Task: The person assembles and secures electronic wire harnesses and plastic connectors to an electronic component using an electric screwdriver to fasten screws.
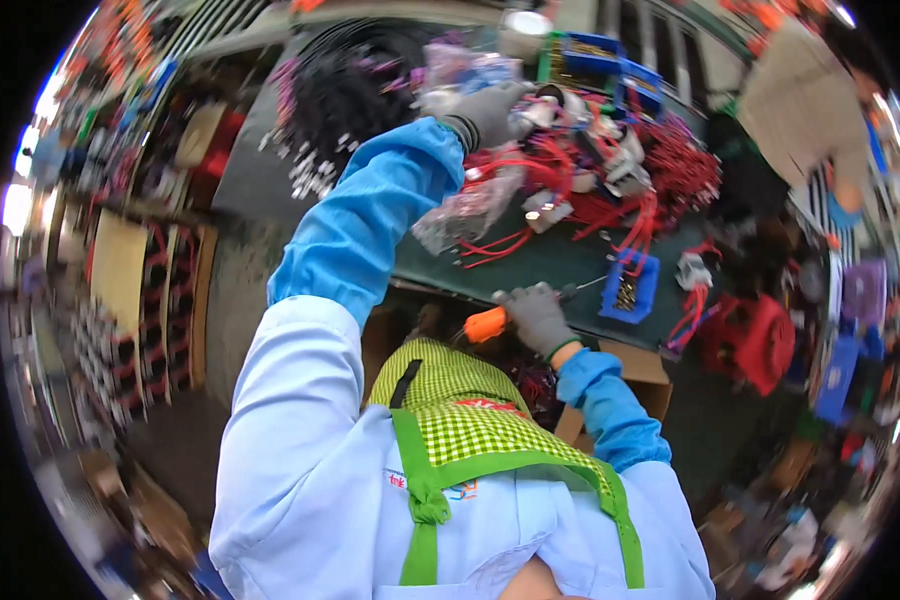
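Head view: reaching far out toward twelve o'clock with the left hand (pixel 485 112), grey-gloved and blue-sleeved, fingers curling down onto something small and pale among the red wires (pixel 610 175) heaped on the dark green tabletop (pixel 550 262); cannot tell just what those fingers are grasping, the motion blurring it. Gripping an orange-handled tool (pixel 486 324) in the right hand (pixel 537 318), fingers clenched round the handle, at the near edge of the tabletop around center, the handle poking out toward nine o'clock. Lying just beside the left forearm, toward four o'clock of it, a clear plastic bag (pixel 467 212). Sitting at three o'clock of the right hand, a small blue bin (pixel 630 287) holding small metal parts. Standing at two o'clock, further blue bins (pixel 610 62). Showing below, a green checked apron (pixel 460 420) over a white coat.
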Demonstrator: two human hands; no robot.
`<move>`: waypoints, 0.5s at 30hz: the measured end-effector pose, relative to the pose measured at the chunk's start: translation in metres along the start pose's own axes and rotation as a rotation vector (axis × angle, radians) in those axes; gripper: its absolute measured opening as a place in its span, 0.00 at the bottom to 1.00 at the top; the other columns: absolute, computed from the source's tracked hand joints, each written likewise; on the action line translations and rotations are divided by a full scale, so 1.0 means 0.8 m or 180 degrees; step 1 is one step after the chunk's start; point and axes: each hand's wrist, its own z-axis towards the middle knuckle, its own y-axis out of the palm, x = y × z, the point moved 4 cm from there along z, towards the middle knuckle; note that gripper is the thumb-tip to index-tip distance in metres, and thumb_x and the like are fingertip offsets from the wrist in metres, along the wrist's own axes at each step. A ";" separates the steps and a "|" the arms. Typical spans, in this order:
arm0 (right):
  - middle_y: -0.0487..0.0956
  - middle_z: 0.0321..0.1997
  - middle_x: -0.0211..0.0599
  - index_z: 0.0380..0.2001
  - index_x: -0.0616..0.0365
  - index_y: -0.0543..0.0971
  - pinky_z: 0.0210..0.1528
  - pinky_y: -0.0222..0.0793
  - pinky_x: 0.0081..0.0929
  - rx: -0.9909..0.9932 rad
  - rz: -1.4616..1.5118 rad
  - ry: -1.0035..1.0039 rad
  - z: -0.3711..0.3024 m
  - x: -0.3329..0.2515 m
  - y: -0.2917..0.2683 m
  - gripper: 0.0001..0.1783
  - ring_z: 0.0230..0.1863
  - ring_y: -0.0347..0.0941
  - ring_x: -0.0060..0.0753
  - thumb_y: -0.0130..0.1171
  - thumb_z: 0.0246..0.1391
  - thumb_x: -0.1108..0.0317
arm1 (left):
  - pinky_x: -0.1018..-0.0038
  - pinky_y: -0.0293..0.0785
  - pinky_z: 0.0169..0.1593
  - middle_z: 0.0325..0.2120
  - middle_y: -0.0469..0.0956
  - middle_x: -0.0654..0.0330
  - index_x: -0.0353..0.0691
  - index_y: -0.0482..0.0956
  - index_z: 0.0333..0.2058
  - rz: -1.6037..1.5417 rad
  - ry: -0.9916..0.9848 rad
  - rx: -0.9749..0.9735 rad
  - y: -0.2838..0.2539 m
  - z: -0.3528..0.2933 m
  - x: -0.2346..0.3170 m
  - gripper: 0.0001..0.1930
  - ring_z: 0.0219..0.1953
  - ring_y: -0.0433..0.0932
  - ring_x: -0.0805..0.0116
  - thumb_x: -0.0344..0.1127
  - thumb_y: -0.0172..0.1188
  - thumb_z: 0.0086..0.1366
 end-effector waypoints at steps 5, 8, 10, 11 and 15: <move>0.76 0.39 0.35 0.49 0.43 0.73 0.53 0.57 0.45 -0.0124 -0.0188 -0.0088 0.004 0.074 0.002 0.22 0.44 0.71 0.41 0.57 0.47 0.65 | 0.65 0.72 0.51 0.46 0.76 0.47 0.39 0.70 0.55 -0.0822 -0.0545 0.0248 -0.052 -0.241 -0.040 0.25 0.48 0.76 0.50 0.42 0.59 0.61; 0.71 0.49 0.34 0.56 0.42 0.69 0.62 0.50 0.49 -0.0123 -0.0482 0.0134 -0.001 0.124 0.032 0.35 0.56 0.64 0.40 0.58 0.39 0.73 | 0.70 0.71 0.53 0.48 0.76 0.48 0.36 0.68 0.57 -0.2132 -0.2069 0.0867 -0.049 -0.448 -0.096 0.26 0.50 0.76 0.64 0.41 0.59 0.62; 0.70 0.54 0.35 0.57 0.44 0.69 0.64 0.49 0.52 -0.0160 -0.0663 0.0217 0.004 0.111 0.016 0.34 0.59 0.63 0.42 0.56 0.40 0.73 | 0.66 0.69 0.55 0.51 0.74 0.48 0.36 0.68 0.57 -0.0838 -0.3132 0.0754 -0.037 -0.595 -0.126 0.26 0.53 0.74 0.53 0.44 0.55 0.63; 0.69 0.55 0.36 0.57 0.44 0.68 0.64 0.49 0.53 -0.0170 -0.0623 0.0347 0.007 0.102 0.009 0.35 0.60 0.62 0.43 0.56 0.40 0.73 | 0.64 0.67 0.57 0.51 0.74 0.47 0.35 0.69 0.56 -0.0483 -0.3572 0.0678 -0.003 -0.684 -0.152 0.28 0.54 0.72 0.50 0.47 0.54 0.63; 0.68 0.58 0.39 0.57 0.47 0.68 0.63 0.51 0.50 -0.0225 -0.0641 0.0629 0.006 0.059 -0.002 0.35 0.61 0.61 0.46 0.58 0.40 0.72 | 0.63 0.65 0.59 0.55 0.71 0.46 0.34 0.70 0.55 -0.1419 -0.5301 -0.0408 0.124 -0.878 -0.179 0.29 0.58 0.69 0.52 0.48 0.55 0.62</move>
